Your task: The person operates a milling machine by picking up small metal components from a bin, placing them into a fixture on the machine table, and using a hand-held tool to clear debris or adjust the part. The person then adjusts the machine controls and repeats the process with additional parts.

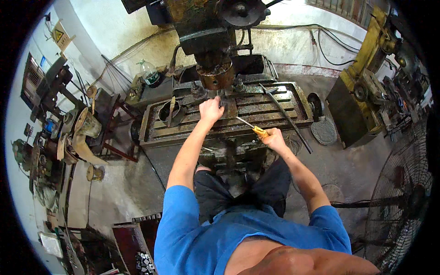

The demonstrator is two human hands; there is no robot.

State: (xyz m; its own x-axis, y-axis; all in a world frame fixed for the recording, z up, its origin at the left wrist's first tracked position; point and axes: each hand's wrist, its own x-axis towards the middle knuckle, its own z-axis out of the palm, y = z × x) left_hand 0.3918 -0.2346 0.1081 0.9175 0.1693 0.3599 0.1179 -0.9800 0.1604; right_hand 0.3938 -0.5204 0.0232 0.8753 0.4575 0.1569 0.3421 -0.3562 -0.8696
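Under the big dark machine (195,34) lies its grimy, slotted table (295,103). Your left hand (211,110) is just below the spindle (215,77), fingers mostly hidden; whether it grips anything, cannot tell. Your right hand (273,140), nearer you, is closed round the yellow-handled tool (258,130): long axis slanting away and leftward, thin metal shaft aimed toward your left hand, tip apart from it.

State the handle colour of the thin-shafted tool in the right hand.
Yellow handle, best seen in the head view.
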